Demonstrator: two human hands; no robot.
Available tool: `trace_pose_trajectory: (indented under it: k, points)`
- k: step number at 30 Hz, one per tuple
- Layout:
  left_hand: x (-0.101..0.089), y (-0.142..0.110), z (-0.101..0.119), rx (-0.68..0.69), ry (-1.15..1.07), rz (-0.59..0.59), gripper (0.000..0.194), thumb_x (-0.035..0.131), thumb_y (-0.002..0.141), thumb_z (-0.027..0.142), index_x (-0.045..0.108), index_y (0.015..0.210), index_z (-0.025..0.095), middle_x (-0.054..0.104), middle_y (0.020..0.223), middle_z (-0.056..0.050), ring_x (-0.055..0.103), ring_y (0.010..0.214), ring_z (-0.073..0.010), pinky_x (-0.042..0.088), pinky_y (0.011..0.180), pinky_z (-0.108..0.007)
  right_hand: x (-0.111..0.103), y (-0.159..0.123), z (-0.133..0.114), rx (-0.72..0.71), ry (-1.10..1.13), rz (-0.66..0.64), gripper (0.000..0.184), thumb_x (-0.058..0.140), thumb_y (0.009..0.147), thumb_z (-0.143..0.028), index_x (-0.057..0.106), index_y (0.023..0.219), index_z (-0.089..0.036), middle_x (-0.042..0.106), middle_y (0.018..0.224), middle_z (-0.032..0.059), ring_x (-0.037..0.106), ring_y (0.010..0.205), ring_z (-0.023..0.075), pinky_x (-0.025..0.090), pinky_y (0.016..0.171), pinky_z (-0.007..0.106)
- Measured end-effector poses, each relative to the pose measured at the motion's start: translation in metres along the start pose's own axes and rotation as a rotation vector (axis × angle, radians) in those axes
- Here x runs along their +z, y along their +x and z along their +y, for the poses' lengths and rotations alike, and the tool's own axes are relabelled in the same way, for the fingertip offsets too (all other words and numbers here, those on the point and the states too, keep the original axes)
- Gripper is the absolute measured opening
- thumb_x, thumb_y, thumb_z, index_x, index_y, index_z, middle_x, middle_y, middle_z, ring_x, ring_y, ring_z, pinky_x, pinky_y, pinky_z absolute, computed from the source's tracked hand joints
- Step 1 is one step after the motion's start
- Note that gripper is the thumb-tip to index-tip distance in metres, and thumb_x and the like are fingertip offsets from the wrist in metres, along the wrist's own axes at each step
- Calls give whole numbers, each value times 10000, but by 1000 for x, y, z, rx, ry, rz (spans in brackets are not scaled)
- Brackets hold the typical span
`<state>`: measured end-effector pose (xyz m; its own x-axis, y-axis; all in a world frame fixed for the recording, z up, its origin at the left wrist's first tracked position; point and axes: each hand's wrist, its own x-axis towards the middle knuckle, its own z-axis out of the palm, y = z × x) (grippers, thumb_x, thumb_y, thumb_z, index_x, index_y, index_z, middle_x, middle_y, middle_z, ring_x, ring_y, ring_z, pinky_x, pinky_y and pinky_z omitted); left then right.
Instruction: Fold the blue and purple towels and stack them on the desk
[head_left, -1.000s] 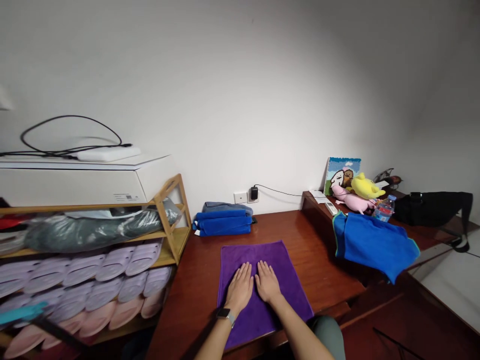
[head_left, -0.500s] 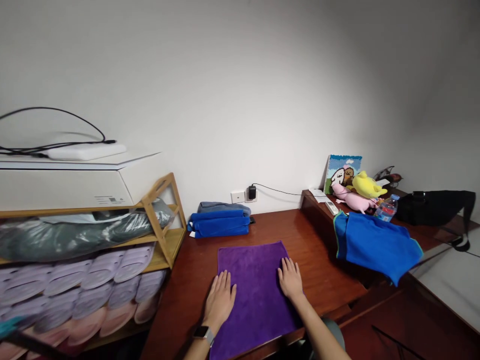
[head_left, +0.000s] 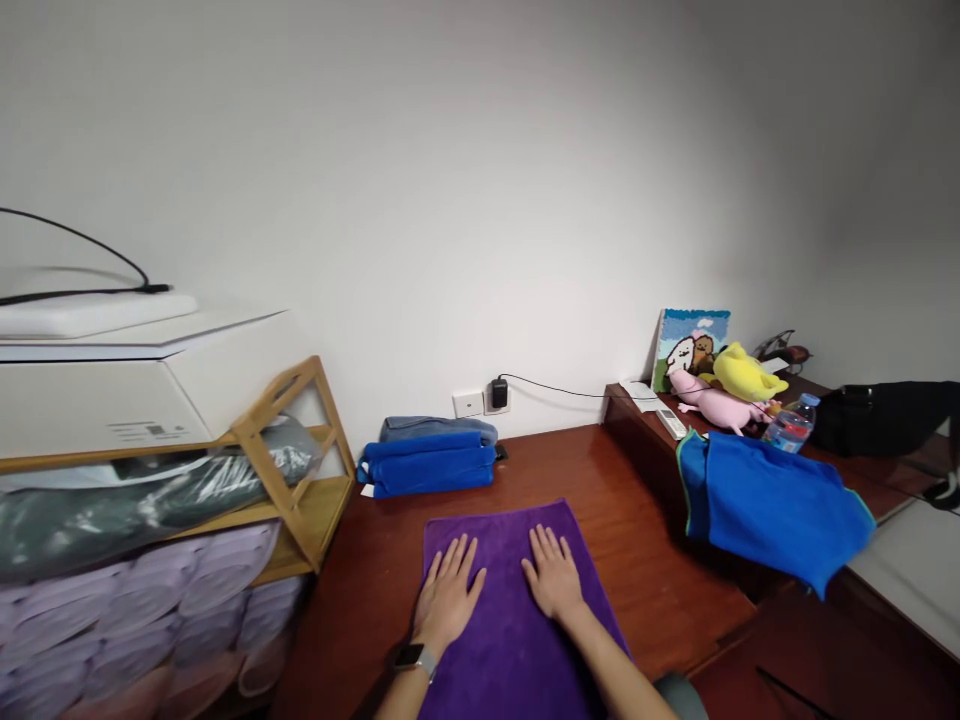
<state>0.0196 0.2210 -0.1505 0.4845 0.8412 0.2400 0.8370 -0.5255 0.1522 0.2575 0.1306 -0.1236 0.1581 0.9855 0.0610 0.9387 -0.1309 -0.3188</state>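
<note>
Both hands have slid inward from the towel's side edges and now sit close together on the cloth. In the head view, my left hand (head_left: 448,597) and right hand (head_left: 552,574) lie flat, palms down and fingers spread, pressing on the cloth; neither has hold of anything. Under them, the purple microfiber towel (head_left: 495,540) lies spread on the wooden table (head_left: 660,540), its near end running out of view. It should handle as light, soft and limp, and it may drag slightly on the polished wood. Pinching a corner or edge between my fingers looks like the surest hold. Beyond it, folded blue towels (head_left: 426,466) sit by the wall. To the right, a green-trimmed blue towel (head_left: 772,510) drapes over the raised tier's edge, just below a water bottle (head_left: 791,425).
</note>
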Motion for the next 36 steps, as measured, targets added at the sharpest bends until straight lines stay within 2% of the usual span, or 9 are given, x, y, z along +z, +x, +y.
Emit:
trace_pose_trajectory:
  k: [3,6,8,11,14,16,25,31,36]
  points:
    - [-4,-5,-21,-87,44,12,694,337,1034,554,399,1626,198,391,1706,-113,350,1589,-292,267,1306,-542,-20,4,44,182,-67,-30,690,239,1093,-531,255,1692,-189,190,1751,57,163,1633,248,132,1325,487]
    - [-5,-8,-30,-110,79,32,710,327,1033,548,410,1618,155,386,1702,-142,356,1586,-295,269,1309,-529,-33,7,67,262,-105,-49,707,212,1093,-518,245,1690,-142,172,1754,71,145,1636,252,118,1327,480]
    - [-5,-9,-30,-108,88,39,714,327,1033,545,416,1612,137,384,1700,-151,363,1582,-298,274,1310,-524,-33,10,60,251,-119,-10,711,208,1093,-499,251,1685,-108,166,1754,88,131,1639,260,88,1330,478]
    - [-6,-9,-27,-110,89,36,710,329,1035,538,411,1615,136,368,1706,-147,369,1579,-300,284,1308,-525,-22,20,24,110,-74,52,709,195,1096,-502,268,1684,-113,186,1752,90,123,1641,256,61,1333,460]
    - [-9,-9,-26,-108,91,12,709,332,1036,532,403,1618,133,357,1710,-149,363,1582,-296,285,1308,-518,-9,36,-15,-120,28,1,708,178,1098,-539,289,1686,-161,270,1737,64,172,1633,226,90,1332,430]
    - [-11,-10,-26,-106,91,5,704,331,1037,528,407,1616,135,363,1708,-150,358,1584,-295,283,1308,-520,-5,49,-24,-161,59,-39,713,184,1095,-545,289,1685,-159,285,1733,69,194,1628,222,104,1330,433]
    - [-5,-10,-30,-109,71,35,702,326,1035,546,418,1613,159,376,1709,-137,349,1589,-294,294,1300,-534,-36,81,56,106,-15,-99,733,164,1088,-516,199,1698,-113,168,1763,70,108,1642,195,54,1323,403]
    - [-22,-7,-25,-106,109,13,694,357,1022,527,471,1582,134,461,1660,-172,441,1537,-319,313,1285,-558,-38,80,59,97,-2,-123,749,147,1084,-519,182,1699,-94,142,1770,61,79,1645,188,25,1322,385]
    - [-35,23,-3,-22,108,74,614,336,1035,443,619,1464,108,605,1539,-204,519,1473,-331,286,1296,-560,-31,79,58,75,-8,-104,756,165,1083,-528,196,1695,-86,161,1767,78,89,1645,207,24,1325,409]
